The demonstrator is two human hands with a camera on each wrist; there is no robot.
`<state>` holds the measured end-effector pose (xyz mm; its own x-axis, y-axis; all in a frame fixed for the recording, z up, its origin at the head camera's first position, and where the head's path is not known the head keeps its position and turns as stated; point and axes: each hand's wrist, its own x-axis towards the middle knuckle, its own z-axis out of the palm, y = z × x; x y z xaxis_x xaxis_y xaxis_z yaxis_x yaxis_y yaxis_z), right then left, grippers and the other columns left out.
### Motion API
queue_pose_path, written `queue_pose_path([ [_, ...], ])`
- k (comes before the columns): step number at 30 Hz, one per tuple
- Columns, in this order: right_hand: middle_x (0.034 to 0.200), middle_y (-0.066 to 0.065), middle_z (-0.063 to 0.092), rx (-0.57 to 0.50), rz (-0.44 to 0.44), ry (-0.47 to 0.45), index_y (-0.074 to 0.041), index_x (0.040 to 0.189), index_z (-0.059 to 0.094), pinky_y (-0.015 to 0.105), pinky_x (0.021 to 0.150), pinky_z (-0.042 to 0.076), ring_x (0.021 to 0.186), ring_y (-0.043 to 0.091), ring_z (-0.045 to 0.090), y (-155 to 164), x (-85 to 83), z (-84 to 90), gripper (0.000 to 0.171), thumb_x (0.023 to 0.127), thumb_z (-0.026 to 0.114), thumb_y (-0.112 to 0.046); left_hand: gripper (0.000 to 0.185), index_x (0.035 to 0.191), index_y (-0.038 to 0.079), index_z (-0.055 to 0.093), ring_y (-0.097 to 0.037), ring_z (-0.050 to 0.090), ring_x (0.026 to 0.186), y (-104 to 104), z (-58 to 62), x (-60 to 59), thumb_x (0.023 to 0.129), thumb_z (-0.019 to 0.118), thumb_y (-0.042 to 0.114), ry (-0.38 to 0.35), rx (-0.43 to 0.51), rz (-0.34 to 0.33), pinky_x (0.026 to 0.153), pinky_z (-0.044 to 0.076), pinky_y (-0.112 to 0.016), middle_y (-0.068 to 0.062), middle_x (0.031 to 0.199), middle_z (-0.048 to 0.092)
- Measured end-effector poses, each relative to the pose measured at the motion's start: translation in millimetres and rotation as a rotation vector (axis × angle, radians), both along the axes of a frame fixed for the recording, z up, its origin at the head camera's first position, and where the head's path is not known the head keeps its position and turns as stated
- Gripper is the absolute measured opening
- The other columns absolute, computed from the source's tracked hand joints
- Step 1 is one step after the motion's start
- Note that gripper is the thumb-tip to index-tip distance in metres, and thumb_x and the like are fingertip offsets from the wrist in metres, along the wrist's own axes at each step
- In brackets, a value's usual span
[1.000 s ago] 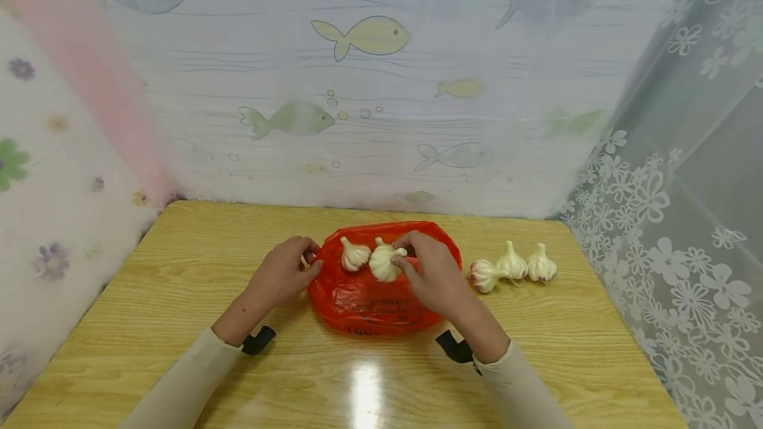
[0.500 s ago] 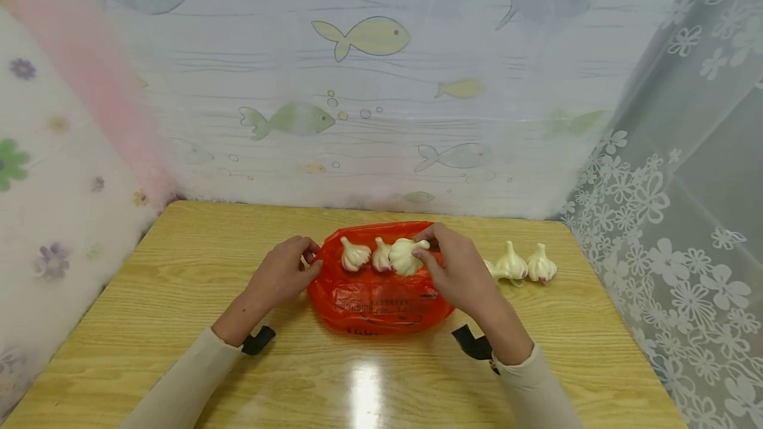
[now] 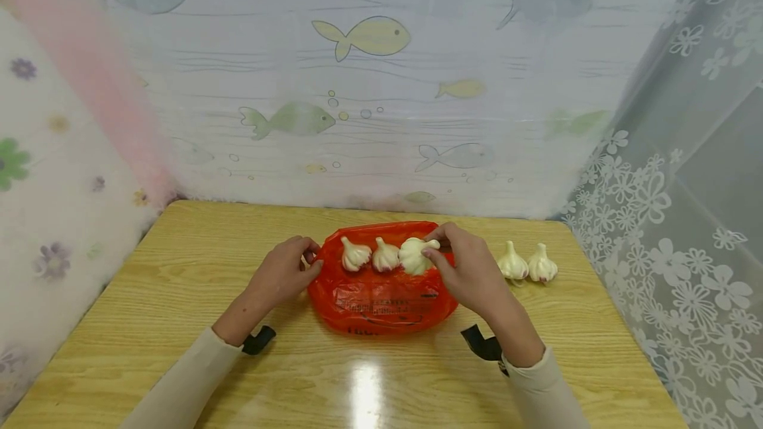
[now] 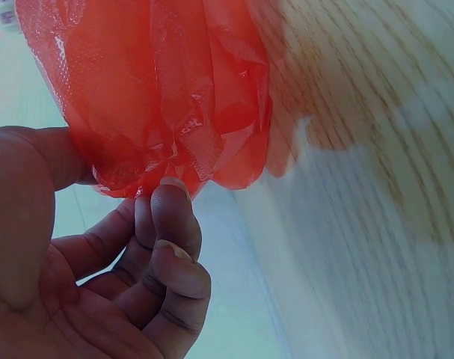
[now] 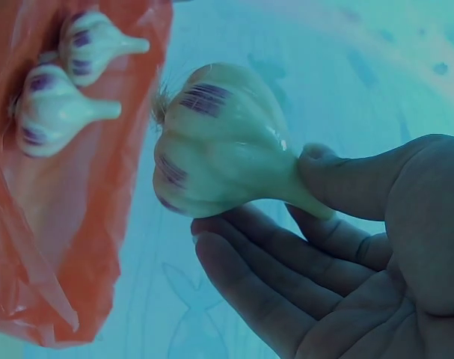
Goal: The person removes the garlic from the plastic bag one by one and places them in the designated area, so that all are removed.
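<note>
A red plastic bag lies spread on the table, its left edge pinched between the thumb and fingers of my left hand. In the left wrist view the bag's gathered edge is between thumb and fingertips. My right hand holds a white garlic bulb by its stem over the right part of the bag. The right wrist view shows this bulb with purple streaks and its root end facing away from the palm. Two more garlic bulbs, one left and one beside it, sit in the bag.
Right of the bag, two garlic bulbs, a nearer one and a farther one, stand on the wooden table. A fish-patterned curtain hangs at the table's back edge. A sheer flowered curtain borders the right side.
My right hand has moved right with the garlic bulb, uncovering the second bulb in the bag. It now covers the spot of the nearest table bulb. My left hand has stayed still.
</note>
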<state>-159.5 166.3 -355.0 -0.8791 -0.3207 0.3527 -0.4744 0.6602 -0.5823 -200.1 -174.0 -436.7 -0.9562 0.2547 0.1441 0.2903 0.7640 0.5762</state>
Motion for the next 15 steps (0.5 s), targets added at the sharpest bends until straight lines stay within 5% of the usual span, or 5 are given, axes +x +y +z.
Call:
queue_pose_path([
  [15,0.098,0.003,0.07,0.032,-0.024,0.05,-0.003,0.116,0.065,0.042,0.08,0.059,0.089,0.019,0.069,16,4.3,-3.5,0.018,0.101,0.073,-0.008,0.018,0.111,0.005,0.07,-0.017,0.054,0.073,1,0.0,0.3,0.098,0.073,0.016,-0.007,-0.001,-0.003,0.064,0.05,-0.031,-0.004,0.095,0.063],
])
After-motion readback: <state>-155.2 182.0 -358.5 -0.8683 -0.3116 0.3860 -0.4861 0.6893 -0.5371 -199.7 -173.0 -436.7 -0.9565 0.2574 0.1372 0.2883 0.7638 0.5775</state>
